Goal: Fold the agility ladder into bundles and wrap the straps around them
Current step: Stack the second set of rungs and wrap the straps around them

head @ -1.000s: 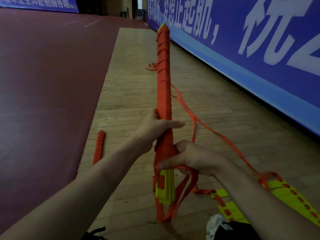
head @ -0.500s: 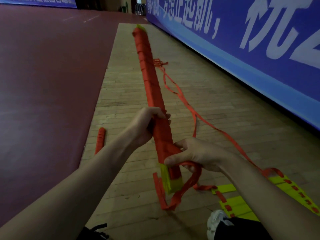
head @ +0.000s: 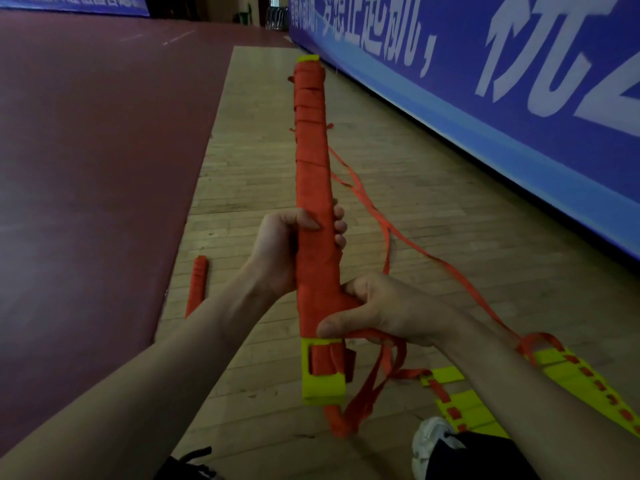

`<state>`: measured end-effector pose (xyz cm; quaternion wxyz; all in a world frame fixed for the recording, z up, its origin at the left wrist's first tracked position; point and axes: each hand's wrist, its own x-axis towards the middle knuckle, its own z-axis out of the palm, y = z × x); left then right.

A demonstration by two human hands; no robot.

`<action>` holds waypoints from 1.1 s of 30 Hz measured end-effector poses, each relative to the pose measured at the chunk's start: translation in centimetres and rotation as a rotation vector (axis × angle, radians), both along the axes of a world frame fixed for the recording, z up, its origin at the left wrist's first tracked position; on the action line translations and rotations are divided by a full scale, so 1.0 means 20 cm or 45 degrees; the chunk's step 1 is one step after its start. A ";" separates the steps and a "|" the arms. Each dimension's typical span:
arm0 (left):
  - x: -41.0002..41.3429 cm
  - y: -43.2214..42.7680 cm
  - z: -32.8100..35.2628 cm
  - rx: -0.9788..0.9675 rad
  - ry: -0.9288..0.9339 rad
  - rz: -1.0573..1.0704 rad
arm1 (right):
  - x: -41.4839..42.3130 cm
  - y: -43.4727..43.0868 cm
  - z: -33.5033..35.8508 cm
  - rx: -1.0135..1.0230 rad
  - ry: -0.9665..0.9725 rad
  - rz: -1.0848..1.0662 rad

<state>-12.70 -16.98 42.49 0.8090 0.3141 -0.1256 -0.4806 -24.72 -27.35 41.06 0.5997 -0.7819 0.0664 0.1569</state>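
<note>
Bundle [head: 313, 202] is held upright over the wooden floor [head: 256, 174], bound in orange nearly to its yellow end. Judged light and stiff lengthwise; loose strap [head: 389, 362] soft, probably slippery. Mid-shaft is gripped by left hand [head: 287, 247], fingers curled round; lower end and strap are pinched by right hand [head: 377, 310].

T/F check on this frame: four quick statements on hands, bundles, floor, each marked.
1. The left hand grips the bundle. True.
2. The right hand is empty. False: it pinches a strap against the bundle's lower end.
3. A second bundle lies on the floor. True.
4. All rungs are bundled. False: yellow rungs lie flat on the floor at the right.
</note>
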 end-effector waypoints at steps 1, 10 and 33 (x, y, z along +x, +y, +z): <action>-0.01 0.00 0.02 0.156 -0.119 0.072 | 0.00 -0.01 0.01 -0.026 -0.015 -0.017; -0.07 -0.04 -0.02 0.877 -0.784 0.550 | 0.00 0.04 0.02 -0.310 -0.101 -0.103; 0.04 -0.01 0.00 -0.186 0.023 0.148 | 0.00 0.02 0.02 0.164 0.024 -0.003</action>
